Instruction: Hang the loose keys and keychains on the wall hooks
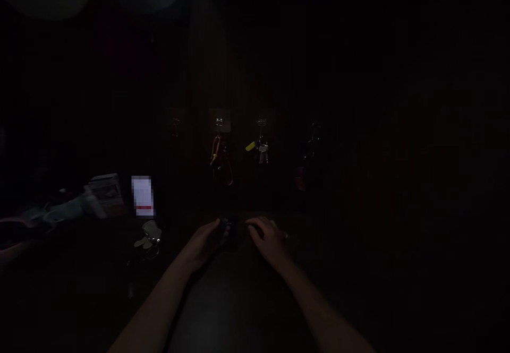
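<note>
The picture is very dark. My left hand (205,239) is closed around a small dark object (228,224) with a faint shine; its kind cannot be made out. To its right, apart from it, my right hand (269,239) has its fingers curled, with thumb tip and index fingertip close together. Whether anything is between them is lost in the dark. Both hands are low over a dim grey surface (215,310). Beyond them, a bunch of keys (263,152) with a yellow tag (250,146) hangs from a hook (261,122).
A yellow cord loop (215,151) hangs from another hook (219,122), and a dim reddish item (300,178) hangs further right. On the left are a blurred-out bright rectangle (142,196), a box (107,194) and a pale metallic-looking item (149,236).
</note>
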Demonstrator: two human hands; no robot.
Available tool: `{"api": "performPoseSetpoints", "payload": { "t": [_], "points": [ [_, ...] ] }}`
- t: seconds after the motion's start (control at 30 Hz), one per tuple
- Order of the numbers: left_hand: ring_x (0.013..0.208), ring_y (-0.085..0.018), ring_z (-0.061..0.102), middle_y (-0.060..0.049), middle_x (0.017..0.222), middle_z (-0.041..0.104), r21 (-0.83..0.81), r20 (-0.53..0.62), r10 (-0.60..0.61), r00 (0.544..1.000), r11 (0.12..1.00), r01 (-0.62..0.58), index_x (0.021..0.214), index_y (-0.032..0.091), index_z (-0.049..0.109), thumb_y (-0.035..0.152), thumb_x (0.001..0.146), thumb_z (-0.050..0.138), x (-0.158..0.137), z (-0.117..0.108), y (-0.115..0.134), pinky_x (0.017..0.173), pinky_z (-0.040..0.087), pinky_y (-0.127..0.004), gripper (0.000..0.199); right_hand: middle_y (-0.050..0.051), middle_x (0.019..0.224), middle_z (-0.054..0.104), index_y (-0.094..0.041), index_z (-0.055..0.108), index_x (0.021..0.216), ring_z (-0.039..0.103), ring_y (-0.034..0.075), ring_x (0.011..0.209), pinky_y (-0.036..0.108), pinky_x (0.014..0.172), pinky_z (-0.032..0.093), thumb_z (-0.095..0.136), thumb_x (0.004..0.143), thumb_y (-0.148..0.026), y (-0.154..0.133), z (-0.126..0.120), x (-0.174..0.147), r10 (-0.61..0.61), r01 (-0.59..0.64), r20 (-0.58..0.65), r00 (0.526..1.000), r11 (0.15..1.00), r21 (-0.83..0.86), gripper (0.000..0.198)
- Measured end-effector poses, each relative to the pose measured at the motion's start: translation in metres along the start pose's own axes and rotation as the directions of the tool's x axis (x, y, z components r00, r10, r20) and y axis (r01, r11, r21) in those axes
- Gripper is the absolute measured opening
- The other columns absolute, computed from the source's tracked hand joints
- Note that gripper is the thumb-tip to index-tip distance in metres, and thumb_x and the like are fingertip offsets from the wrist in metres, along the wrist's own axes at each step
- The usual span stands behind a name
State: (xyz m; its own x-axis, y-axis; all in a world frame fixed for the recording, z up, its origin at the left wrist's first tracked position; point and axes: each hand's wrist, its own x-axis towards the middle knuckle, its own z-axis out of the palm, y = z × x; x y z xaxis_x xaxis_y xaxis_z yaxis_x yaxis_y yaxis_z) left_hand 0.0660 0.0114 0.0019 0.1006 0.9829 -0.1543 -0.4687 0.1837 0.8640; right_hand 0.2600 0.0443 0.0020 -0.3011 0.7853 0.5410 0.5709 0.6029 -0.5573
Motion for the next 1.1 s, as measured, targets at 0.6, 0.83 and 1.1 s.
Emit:
{"api": "performPoseSetpoints", "payload": {
  "t": [0.6,0.83,1.1],
  "points": [
    [0.097,-0.021,0.060,-0.008,0.103,0.067,0.222,0.114,0.040,0.993,0.973,-0.065,0.100,0.020,0.066,0.039,0.074,0.065,-0.007,0.010,-0.005,0.087,0.044,-0.033,0.032,0.001,0.078,0.064,-0.023,0.061,0.079,0.058,0.016,0.076,0.030,0.077,0.037,0.048,0.086,-0.027,-0.011,0.001,-0.004,-0.102,0.101,-0.061,0.993,0.995,-0.008,0.016],
    [0.115,-0.024,0.050,-0.003,0.117,0.063,0.541,0.135,0.200,0.971,0.806,-0.241,0.106,0.028,0.064,0.031,0.070,0.068,-0.010,0.019,-0.005,0.099,0.035,-0.035,0.036,0.001,0.078,0.064,-0.024,0.063,0.078,0.059,0.015,0.076,0.025,0.070,0.041,0.048,0.085,-0.029,-0.010,0.001,-0.005,-0.110,0.112,-0.071,0.991,0.993,0.024,0.018],
    [0.097,-0.024,0.059,-0.002,0.098,0.068,0.627,0.180,0.209,0.961,0.729,-0.275,0.093,0.024,0.066,0.032,0.072,0.063,-0.012,0.027,-0.010,0.090,0.041,-0.033,0.023,-0.002,0.079,0.067,-0.026,0.065,0.076,0.061,0.014,0.076,0.027,0.079,0.037,0.051,0.085,-0.031,-0.017,-0.002,-0.007,-0.057,0.055,-0.046,0.997,0.998,-0.036,0.017]
  ]
}}
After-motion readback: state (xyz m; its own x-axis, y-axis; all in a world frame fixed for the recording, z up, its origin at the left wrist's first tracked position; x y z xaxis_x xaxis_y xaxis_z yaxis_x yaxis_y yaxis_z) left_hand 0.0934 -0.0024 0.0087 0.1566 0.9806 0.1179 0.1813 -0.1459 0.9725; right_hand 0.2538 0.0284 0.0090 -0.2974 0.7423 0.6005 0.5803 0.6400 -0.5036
